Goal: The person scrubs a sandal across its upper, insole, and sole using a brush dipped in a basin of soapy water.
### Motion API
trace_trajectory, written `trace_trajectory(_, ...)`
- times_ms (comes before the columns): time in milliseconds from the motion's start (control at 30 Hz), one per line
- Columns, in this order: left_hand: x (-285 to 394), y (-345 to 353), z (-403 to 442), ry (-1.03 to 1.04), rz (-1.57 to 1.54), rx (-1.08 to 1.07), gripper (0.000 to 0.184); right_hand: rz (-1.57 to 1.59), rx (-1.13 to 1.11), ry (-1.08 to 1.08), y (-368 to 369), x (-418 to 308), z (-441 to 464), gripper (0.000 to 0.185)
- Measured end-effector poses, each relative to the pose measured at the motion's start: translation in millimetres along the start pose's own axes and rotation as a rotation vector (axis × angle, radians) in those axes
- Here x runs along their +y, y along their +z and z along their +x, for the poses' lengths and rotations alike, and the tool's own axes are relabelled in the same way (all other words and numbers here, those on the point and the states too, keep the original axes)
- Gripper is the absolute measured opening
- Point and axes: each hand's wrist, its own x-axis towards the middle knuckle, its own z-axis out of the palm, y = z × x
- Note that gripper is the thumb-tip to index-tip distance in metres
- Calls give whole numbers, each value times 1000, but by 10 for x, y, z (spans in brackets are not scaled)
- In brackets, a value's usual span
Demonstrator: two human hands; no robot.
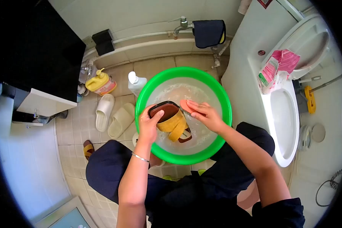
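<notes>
Over a green-rimmed basin [225,114] of sudsy water, my left hand [149,123] grips one end of a sandal [174,123] with a brown sole and mustard straps. The thumb lies on the sole, and the sandal's other end points down toward the water. My right hand [205,116] holds a flat orange-pink sponge [187,106] close beside the sandal's right edge. Whether the sponge touches the sandal is hard to tell.
Left of the basin are a white bottle [137,84], a yellow pump bottle [102,83] and cream slippers [121,121]. Another brown sandal [88,150] lies farther left. A pink package [279,66] sits on the toilet at right. A tap [183,26] is behind.
</notes>
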Motion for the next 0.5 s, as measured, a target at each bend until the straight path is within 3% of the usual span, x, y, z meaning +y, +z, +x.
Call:
trace_trajectory(100, -17, 16, -41, 15, 58, -2, 32, 83, 78, -41, 72, -505, 190, 38)
trace_trajectory(233, 94, -33, -27, -19, -45, 51, 34, -13, 38, -85, 45, -135, 60, 39)
trace_trajectory(267, 115, -53, -20, 7, -55, 10, 33, -35, -77, 47, -59, -8, 3, 46)
trace_trajectory(300, 151, -64, 5, 8, -48, 1, 33, -32, -65, 46, -66, -63, 28, 46)
trace_trajectory(367, 188, -47, 40, -9, 13, -119, 32, 442, 63, 312, -105, -349, 111, 59)
trace_trajectory(400, 291, 30, 10, -71, 65, -116, 34, 455, 36, 331, -156, -533, 180, 76)
trace_trajectory(500, 357, 170, 81, 102, 73, -290, 37, 199, 43, 143, -89, -697, 240, 82)
